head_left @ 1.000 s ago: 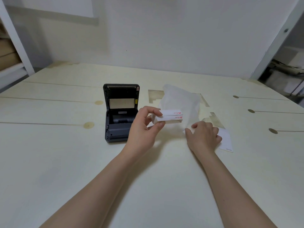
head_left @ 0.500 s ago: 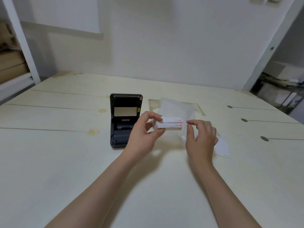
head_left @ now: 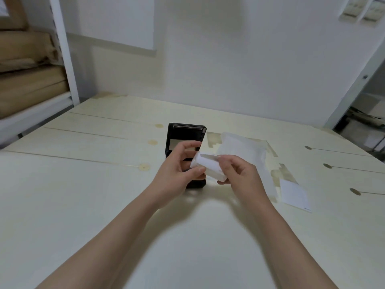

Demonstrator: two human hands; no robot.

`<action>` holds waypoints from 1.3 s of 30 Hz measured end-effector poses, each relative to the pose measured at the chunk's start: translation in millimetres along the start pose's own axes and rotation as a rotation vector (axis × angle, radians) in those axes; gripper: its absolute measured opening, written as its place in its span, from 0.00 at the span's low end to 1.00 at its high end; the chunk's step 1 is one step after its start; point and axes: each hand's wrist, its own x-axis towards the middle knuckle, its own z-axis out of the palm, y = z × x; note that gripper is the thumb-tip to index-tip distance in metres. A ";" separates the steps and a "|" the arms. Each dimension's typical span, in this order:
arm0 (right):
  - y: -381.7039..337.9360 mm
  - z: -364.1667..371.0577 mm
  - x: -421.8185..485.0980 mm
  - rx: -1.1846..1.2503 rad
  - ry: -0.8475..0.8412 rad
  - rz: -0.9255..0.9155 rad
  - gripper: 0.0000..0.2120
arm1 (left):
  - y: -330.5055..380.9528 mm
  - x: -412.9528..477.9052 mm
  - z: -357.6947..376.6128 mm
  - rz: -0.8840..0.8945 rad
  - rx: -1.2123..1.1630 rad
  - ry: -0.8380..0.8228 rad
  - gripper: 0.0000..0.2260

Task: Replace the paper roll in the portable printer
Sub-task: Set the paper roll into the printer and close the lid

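The black printer (head_left: 186, 133) is lying on the tabletop (head_left: 83, 184) with its lid standing open. Just in front of the printer, the left grip (head_left: 177, 170) is pinching the left end of the white paper roll (head_left: 208, 166), while the right grip (head_left: 239, 176) is curling round its right end. A crumpled white wrapper (head_left: 241, 149) is lying right of the printer, and a white card (head_left: 293, 193) is lying farther right.

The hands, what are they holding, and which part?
Both hold the small white paper roll: the left hand grips its left end, the right hand pinches its right end.
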 end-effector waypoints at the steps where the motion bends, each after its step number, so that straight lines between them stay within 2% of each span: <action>1: -1.5 4.9 0.3 0.002 -0.001 0.012 0.07 | -0.4 -0.7 -2.3 -0.001 -0.013 0.014 0.21; 6: -9.1 19.9 -1.3 -0.088 -0.054 0.055 0.07 | -5.6 -1.3 -9.9 -0.033 -0.034 0.092 0.21; 11: -13.5 19.9 0.3 -0.115 -0.058 0.070 0.08 | -7.6 -0.8 -12.0 -0.052 0.008 0.087 0.24; 16: -7.4 19.2 2.6 -0.074 -0.087 0.108 0.06 | -5.6 -0.2 -13.0 -0.099 -0.056 0.116 0.14; 18: -4.9 18.5 2.8 -0.045 -0.073 0.117 0.06 | -5.0 -0.7 -15.3 -0.108 -0.053 0.096 0.13; 21: -2.0 18.8 3.7 -0.124 -0.027 0.099 0.09 | -4.0 -1.0 -18.1 -0.101 -0.020 0.078 0.14; 24: -4.1 23.1 7.8 -0.143 0.031 0.054 0.10 | -1.5 3.5 -23.5 -0.090 0.074 0.056 0.18; 29: -5.1 37.5 24.4 -0.155 0.114 -0.010 0.11 | 0.2 14.9 -39.0 -0.006 0.430 0.114 0.18; 39: 13.6 67.7 39.4 -0.143 0.248 -0.056 0.11 | -28.0 27.6 -55.1 0.177 0.660 0.316 0.17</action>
